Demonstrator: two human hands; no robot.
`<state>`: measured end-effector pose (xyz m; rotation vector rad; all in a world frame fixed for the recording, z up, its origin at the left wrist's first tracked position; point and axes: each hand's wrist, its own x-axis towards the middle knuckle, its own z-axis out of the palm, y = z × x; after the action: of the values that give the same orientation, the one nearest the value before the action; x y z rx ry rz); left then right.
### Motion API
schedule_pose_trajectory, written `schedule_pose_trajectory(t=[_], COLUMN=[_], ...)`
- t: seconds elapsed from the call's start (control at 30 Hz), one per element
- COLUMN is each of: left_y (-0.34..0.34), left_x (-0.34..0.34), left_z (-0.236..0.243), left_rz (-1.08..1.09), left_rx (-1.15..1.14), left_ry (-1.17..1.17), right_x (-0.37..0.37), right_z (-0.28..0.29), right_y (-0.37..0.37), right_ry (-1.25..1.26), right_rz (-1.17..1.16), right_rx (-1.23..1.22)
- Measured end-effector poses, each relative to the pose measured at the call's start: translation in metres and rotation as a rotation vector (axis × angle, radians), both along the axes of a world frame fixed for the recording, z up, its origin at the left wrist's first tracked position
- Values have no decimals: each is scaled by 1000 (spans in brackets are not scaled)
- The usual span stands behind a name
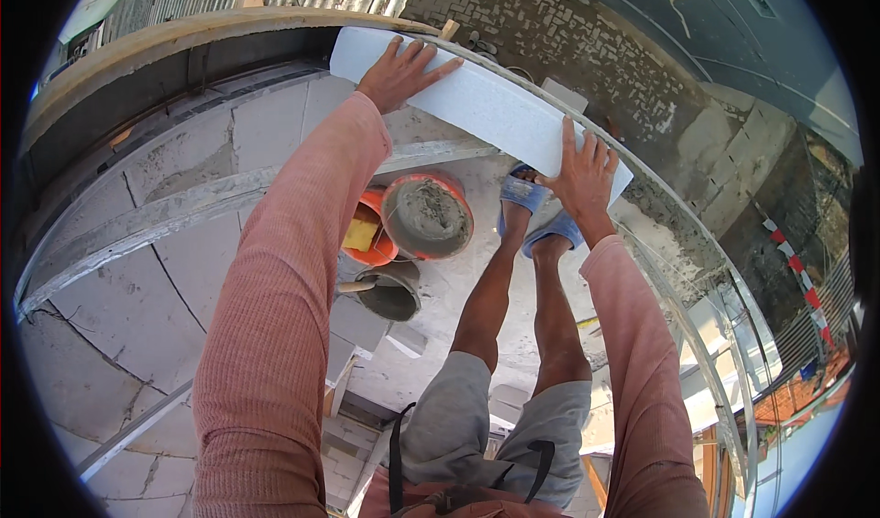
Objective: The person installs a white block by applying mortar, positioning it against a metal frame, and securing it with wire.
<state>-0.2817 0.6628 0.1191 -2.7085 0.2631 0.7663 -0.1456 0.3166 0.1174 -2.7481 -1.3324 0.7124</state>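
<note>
A long, pale lightweight concrete block (495, 105) lies across the top of the curved wall, slanting down to the right. My left hand (403, 73) grips it near its left end, fingers apart and reaching over the far edge, thumb lying along the pale face. At the right end my right hand (584, 174) holds the block, fingers over the far side and thumb on the near side. The undersides of both hands are hidden. Just below the block are my feet in blue sandals (556, 231).
An orange-rimmed bucket of wet mortar (427, 215) stands left of my feet. Beside it are an orange bucket with a yellow sponge (361, 235) and a dark bucket (390, 296) with a handle in it. A metal rail (147, 211) crosses at left. Beyond the wall lies lower paved ground (513, 5).
</note>
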Motion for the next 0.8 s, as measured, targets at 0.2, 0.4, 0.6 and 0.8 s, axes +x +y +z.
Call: schedule_pose_trajectory(t=[0.2, 0.4, 0.6, 0.8], left_y=[10, -6, -38, -144], left_x=[-13, -2, 25, 37], left_z=[-17, -10, 25, 146], left_rz=[-29, 53, 102, 811], left_rx=[75, 203, 324, -658], left_ry=[-144, 93, 179, -314], right_x=[-3, 0, -6, -4], right_z=[-1, 1, 5, 5], right_y=[10, 10, 11, 12], right_ry=[-10, -4, -14, -31], right_rz=[13, 7, 27, 76], right_rx=[-41, -85, -80, -53])
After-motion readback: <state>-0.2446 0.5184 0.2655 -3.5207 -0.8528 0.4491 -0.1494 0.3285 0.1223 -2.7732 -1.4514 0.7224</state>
